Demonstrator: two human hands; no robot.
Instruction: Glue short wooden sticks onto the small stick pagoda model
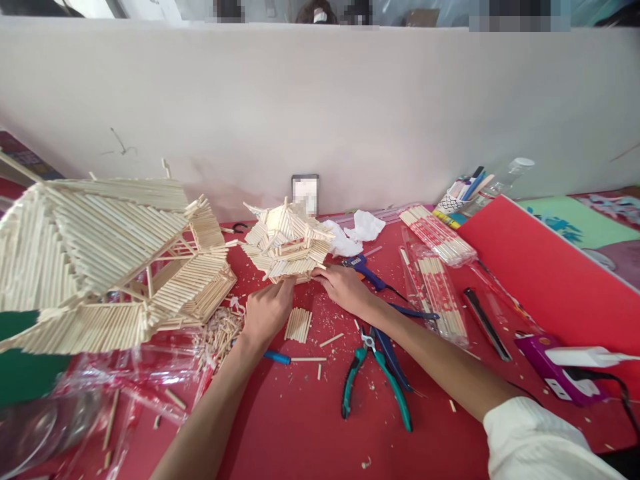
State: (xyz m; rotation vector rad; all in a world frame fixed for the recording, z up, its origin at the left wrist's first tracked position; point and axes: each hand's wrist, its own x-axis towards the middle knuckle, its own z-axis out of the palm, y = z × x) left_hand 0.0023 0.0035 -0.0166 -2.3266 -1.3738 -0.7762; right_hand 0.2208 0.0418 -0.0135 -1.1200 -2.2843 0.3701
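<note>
A small pagoda model built of thin wooden sticks stands at the back middle of the red table. My left hand is closed on its lower front edge, the fingertips partly hidden under the roof. On the right side of the base, my right hand grips with thumb and fingers. Just in front of the model lies a small panel of sticks set side by side. Green-handled pliers rest open below my right forearm, with blue-handled pliers partly under it.
To the left stands a larger stick-built pagoda above plastic wrappers and a heap of stick offcuts. A blue glue gun, packs of chopsticks, a cutter knife and a purple power strip lie at right. A wall bounds the back.
</note>
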